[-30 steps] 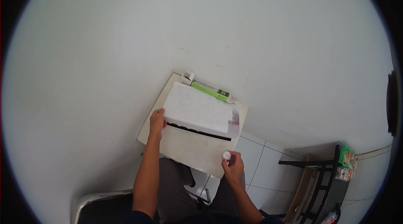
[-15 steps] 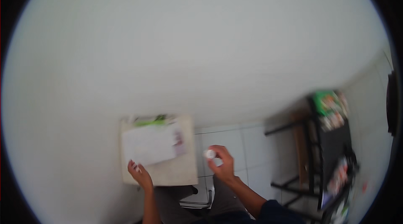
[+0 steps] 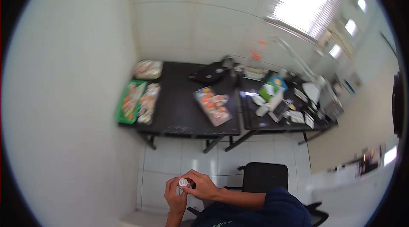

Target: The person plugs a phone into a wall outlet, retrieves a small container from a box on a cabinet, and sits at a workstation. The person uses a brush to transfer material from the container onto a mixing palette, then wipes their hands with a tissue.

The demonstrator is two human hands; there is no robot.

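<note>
A small white round-topped container [image 3: 183,182] sits between my fingertips, low in the view and above the tiled floor. My right hand [image 3: 205,186] pinches it from the right, with thumb and forefinger at its rim. My left hand [image 3: 175,197] closes on it from the left. Its flat round top faces up, and dark marking shows on it, too small to make out. Fingers hide most of its sides.
Ahead stands a black table [image 3: 179,99] with a green tray [image 3: 126,118] of small items, a clear box [image 3: 213,107] of orange-topped pieces and a black bag [image 3: 208,73]. A cluttered second table [image 3: 268,122] adjoins it. A black chair [image 3: 266,176] is close on my right.
My view has swung right, from the small pale table with papers to the black tables. My left hand, apart before, has come to the white container in my right hand.
</note>
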